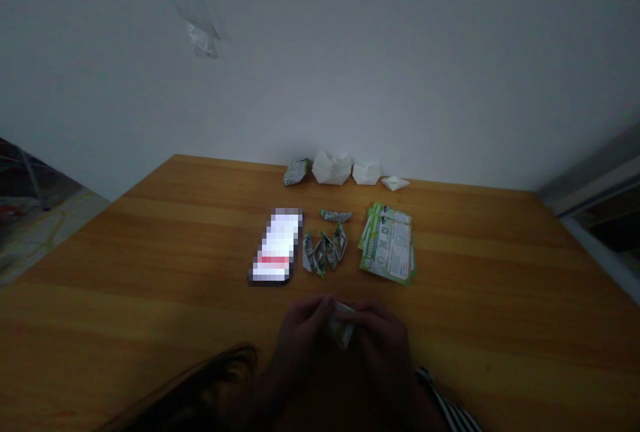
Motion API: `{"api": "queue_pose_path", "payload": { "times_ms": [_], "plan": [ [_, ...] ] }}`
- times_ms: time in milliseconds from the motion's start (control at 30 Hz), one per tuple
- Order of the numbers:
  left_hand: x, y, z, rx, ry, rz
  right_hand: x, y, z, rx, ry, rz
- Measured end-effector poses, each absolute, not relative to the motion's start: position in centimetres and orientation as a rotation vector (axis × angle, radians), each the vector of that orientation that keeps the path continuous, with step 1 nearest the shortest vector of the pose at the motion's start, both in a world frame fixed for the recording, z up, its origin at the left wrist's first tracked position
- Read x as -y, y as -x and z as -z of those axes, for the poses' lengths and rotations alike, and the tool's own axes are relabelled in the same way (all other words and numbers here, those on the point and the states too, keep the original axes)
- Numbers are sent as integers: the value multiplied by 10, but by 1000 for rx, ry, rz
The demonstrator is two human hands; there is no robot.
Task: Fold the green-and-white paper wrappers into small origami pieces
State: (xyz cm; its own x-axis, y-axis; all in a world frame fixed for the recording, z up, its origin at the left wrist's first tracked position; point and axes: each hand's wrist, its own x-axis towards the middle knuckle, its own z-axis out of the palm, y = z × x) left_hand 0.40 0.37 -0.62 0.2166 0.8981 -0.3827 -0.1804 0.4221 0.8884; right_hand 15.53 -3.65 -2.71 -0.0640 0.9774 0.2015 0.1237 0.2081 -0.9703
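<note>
A small folded piece of printed paper (341, 331) is held low over the near part of the table, between both hands. My left hand (303, 327) pinches its left side, thumb on top. My right hand (381, 331) grips the right side, fingers reaching across its upper edge. Just beyond the hands lie several folded paper pieces (324, 253) in green and grey print, with one more folded strip (335, 216) behind them. To their right is a stack of green-and-white printed leaflets (387, 245).
A phone (277, 245) with a lit, blurred screen lies left of the folded pieces. Along the wall stand a printed paper fold (297, 171), two white paper folds (332, 169) and a small white paper boat (395, 183). The wooden table (150, 232) meets the wall (320, 52).
</note>
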Motion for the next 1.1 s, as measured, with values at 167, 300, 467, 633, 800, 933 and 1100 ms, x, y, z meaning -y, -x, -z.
{"api": "queue_pose_path", "payload": {
  "times_ms": [167, 300, 467, 633, 800, 933, 1100],
  "plan": [
    [-4, -4, 7, -1080, -798, -889, 32, -154, 21, 1403, 1093, -1051],
    [-5, -4, 3, -1122, -902, -894, 29, -156, 21, 1364, 1171, -1032],
    [-8, 0, 5, -983, -1109, -890, 25, -161, 27, 1183, 1349, -1011],
    [-19, 14, 7, -977, -1646, -733, 23, -164, 25, 1288, 1314, -1010],
    [-23, 21, 3, -953, -1763, -636, 25, -162, 22, 1393, 1299, -998],
    [-22, 20, 0, -987, -1748, -606, 26, -159, 24, 1421, 1338, -995],
    [-15, 15, -2, -1070, -1494, -737, 26, -163, 22, 1356, 1341, -887]
  ]
}}
